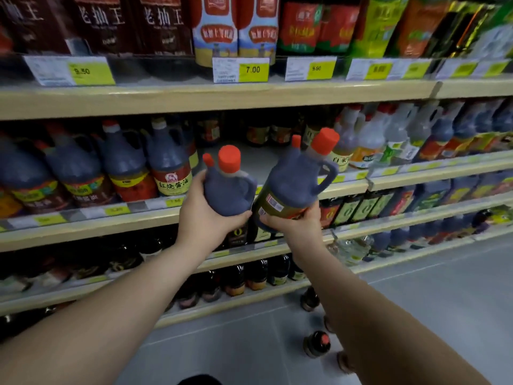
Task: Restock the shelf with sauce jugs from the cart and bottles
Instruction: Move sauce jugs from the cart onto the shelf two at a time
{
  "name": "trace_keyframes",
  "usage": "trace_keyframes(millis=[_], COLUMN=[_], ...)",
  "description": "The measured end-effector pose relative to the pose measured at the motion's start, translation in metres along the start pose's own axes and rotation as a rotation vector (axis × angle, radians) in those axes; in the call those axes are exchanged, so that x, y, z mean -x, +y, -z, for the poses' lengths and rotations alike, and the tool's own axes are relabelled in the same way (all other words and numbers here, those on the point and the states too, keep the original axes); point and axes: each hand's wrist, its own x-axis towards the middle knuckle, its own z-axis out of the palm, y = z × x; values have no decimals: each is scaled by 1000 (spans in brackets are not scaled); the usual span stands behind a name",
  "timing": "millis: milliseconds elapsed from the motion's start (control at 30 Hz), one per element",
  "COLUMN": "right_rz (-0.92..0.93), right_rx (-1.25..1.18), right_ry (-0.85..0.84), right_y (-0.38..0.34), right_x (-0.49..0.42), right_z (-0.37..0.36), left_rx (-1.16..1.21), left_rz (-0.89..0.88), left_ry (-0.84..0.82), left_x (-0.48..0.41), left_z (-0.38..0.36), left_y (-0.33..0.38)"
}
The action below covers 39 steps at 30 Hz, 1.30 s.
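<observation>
I hold two dark sauce jugs with orange caps up in front of the second shelf [249, 162]. My left hand [202, 215] grips the base of the left jug [227, 187], which stands nearly upright. My right hand [294, 223] grips the bottom of the right jug [291, 184], which tilts to the right and shows its label. Both jugs hover before a bare gap on the shelf board, between a row of similar jugs [169, 162] on the left and pale-capped jugs [361, 137] on the right.
Small dark bottles [316, 344] stand on the grey floor below my right arm. The top shelf holds tall boxed and labelled bottles [216, 31] behind price tags [252, 69]. Lower shelves carry dark bottles [255, 276]. No cart is in view.
</observation>
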Motion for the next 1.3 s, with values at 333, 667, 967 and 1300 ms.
trace_keyframes(millis=[333, 667, 967, 1300], right_rz=[114, 277, 193, 226], right_rx=[121, 217, 605, 759], right_ry=[41, 16, 117, 89], right_y=[15, 38, 52, 55], right_x=[-83, -156, -177, -172], right_z=[-29, -37, -39, -39], left_rx=[-37, -56, -76, -68], left_rz=[-32, -43, 27, 117], left_ry=[188, 256, 303, 240], left_x=[-74, -121, -137, -144], left_z=[-30, -62, -82, -78], left_y=[-25, -55, -70, -70])
